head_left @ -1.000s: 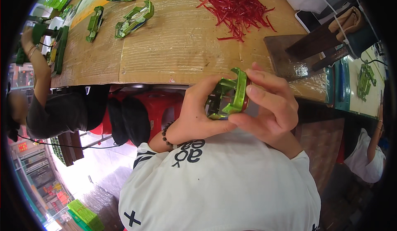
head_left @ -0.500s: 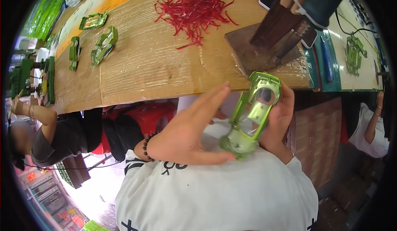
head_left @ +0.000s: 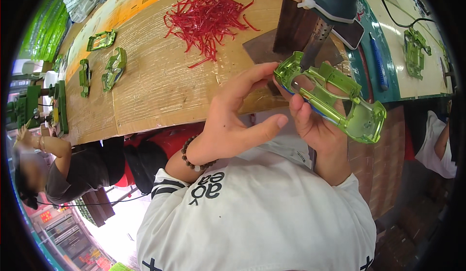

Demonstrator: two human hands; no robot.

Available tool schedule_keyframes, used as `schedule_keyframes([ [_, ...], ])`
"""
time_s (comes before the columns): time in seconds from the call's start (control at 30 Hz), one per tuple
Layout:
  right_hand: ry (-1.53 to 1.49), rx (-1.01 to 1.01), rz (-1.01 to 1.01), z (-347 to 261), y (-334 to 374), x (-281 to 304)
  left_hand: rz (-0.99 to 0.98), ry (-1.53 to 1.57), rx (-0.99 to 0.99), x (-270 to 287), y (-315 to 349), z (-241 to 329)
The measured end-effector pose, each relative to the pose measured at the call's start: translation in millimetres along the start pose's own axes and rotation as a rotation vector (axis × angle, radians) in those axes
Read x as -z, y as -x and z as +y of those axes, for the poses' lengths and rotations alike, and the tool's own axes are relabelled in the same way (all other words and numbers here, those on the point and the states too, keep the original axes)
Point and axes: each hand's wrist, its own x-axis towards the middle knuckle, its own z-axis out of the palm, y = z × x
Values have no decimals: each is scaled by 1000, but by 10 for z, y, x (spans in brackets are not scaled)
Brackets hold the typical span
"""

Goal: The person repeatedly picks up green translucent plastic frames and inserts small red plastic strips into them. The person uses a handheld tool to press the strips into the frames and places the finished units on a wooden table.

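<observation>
A: Workshop, long table laid with brown cardboard, seen from above.

B: Centre of attention?

A: Green toy car body shell, held in the air at the table's near edge, underside turned up, nose end raised to the metal nozzle of a heat tool mounted on a dark wooden block.

B: Hands?

A: Right hand under the shell, fingers closed around its middle. Left hand beside it, fingers mostly spread, fingertips touching the shell's end near the nozzle; whether pinching something small there, cannot tell.

B: Step in hand?

A: Looks like heat-fixing a small part into the shell at the nozzle tip. Next move calls for a steady shell, fingertips kept off the hot metal, then a check of the joint.

B: Round about?

A: Heap of thin red plastic strips further up the table. Several more green shells at the far left. Another worker's arm at the left edge, well apart.
</observation>
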Motion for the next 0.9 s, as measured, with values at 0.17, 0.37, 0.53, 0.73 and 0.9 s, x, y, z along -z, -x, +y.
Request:
schedule_keyframes([
  [0.17,-10,-38,-51,-3,33,41,-24,-8,-42,12,31,-1],
  [0.37,-39,-55,-79,-32,70,73,-52,-28,-70,8,38,25],
  [0.53,-59,-69,-138,-56,82,88,-69,-62,-78,10,23,75],
  [0.73,-63,-83,-132,-81,97,65,-83,-57,-122,-8,-4,94],
  [0.9,-58,-61,-120,-84,136,51,-103,-82,-129,-2,-25,108],
])
